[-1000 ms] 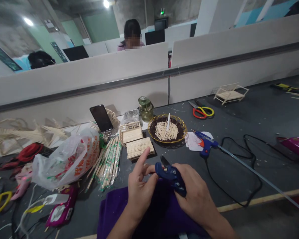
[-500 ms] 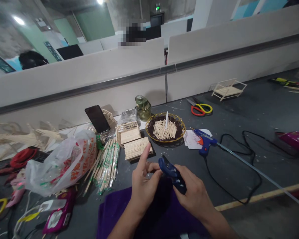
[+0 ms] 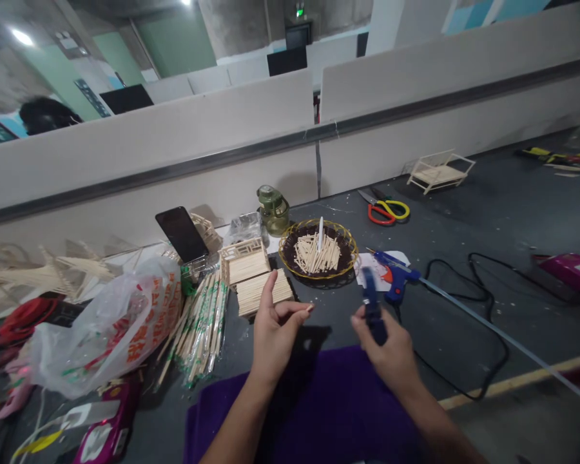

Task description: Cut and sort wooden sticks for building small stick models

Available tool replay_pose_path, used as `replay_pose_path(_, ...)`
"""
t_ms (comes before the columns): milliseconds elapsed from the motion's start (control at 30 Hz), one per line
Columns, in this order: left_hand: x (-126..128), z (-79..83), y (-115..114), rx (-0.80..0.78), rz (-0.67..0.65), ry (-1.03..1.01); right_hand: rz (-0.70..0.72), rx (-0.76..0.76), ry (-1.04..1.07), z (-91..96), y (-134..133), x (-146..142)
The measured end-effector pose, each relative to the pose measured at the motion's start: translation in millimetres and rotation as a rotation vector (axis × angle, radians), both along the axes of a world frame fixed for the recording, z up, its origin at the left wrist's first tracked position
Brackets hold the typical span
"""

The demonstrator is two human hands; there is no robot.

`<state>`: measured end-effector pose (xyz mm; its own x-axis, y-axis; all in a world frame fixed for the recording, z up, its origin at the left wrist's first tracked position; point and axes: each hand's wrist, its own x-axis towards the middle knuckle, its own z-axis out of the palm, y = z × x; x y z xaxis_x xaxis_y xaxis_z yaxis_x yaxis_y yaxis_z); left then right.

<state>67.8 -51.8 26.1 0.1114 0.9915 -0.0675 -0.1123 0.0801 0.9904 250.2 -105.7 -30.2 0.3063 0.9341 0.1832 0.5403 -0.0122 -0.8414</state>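
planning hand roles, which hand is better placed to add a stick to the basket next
Probably the left hand: it pinches a wooden piece near the basket; the right hand holds a blue hand tool.

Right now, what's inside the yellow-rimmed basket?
The basket holds a loose pile of short pale sticks, with a slim white object sticking up among them. The pile covers the middle of the bottom, so anything beneath can't be seen.
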Motion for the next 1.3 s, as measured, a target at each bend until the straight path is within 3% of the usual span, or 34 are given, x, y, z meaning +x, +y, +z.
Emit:
replay_pose_path(67, -3, -0.9, 3, -0.025, -0.006, -0.032, -0.06, -0.028, 0.072, 10.2, 1, 7)
replay_pose_path(133, -5, -1.6, 2, -0.031, -0.006, -0.059, -0.038, -0.015, -0.042, 19.1, 1, 9)
replay_pose_path(267, -6, -2.1, -3, -0.009, 0.011, -0.09, 0.111, 0.118, -0.378, 25.4, -4, -7)
replay_pose_path(433, -8, 2.3, -11, 0.009, 0.024, -0.11, 0.231, 0.167, -0.519, 21.1, -6, -27)
replay_pose_path(867, -15, 0.4, -26, 0.201, 0.032, 0.185, 0.252, 0.15, -0.491, 24.5, -10, -30)
replay_pose_path(1300, -16, -9.1, -22, 0.245, -0.029, 0.165, 0.282, 0.129, -0.436, 21.0, -10, -28)
